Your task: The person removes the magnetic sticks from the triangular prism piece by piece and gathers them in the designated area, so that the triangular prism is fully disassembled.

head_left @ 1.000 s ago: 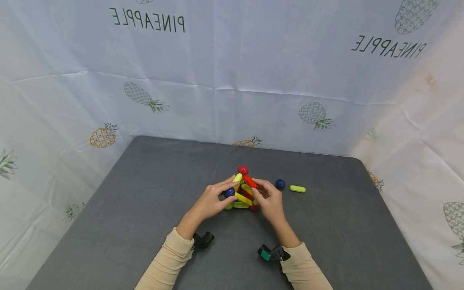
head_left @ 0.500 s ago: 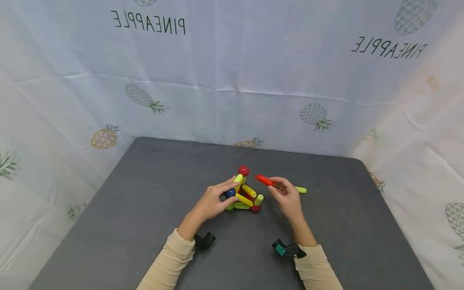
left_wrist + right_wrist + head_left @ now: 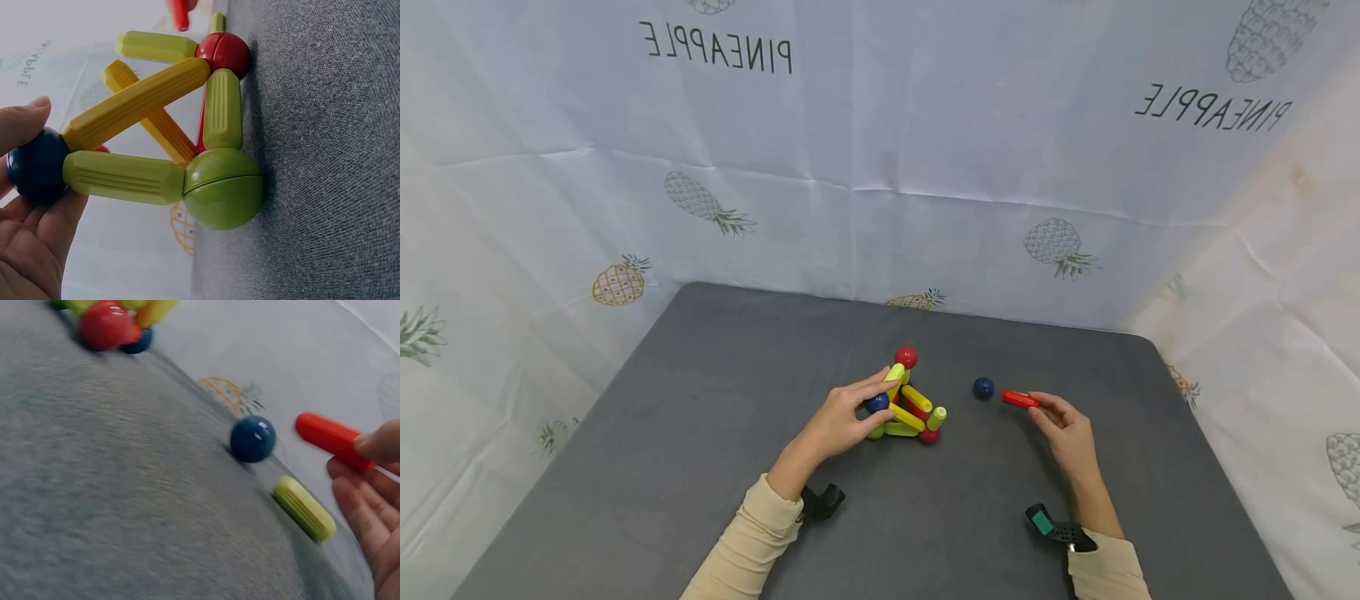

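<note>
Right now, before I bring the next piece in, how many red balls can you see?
2: one at the far end of the stick structure, the other on the table at its near right corner. The left hand or the structure itself may hide more.

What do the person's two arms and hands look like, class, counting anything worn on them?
The left hand and right hand are ungloved. The arms wear a plain, beige fabric left sleeve and matching right sleeve, both long. A black left wrist camera and black right wrist camera show; the right one bears a teal patch.
</note>
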Demonstrator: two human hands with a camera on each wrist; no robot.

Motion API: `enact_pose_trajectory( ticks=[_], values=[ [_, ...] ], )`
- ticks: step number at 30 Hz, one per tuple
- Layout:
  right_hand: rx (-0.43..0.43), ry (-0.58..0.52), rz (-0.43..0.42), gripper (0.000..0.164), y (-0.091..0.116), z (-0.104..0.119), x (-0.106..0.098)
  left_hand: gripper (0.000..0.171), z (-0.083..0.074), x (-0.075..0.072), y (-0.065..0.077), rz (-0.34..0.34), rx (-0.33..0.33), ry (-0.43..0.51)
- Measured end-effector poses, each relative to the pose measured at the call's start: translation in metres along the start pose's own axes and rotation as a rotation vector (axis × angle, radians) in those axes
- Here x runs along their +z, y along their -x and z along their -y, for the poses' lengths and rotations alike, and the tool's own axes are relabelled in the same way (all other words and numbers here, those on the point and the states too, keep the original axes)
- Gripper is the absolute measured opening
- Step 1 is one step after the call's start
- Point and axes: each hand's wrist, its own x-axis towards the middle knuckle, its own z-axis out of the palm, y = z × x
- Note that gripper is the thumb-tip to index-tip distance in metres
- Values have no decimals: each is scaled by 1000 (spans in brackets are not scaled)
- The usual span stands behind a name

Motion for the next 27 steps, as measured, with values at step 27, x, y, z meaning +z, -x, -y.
enact_pose_trajectory(
  ticks=[27],
  values=[
    [73, 540, -125, 24, 1, -25, 0, 46, -1, 0, -2, 2, -8, 6]
  ],
)
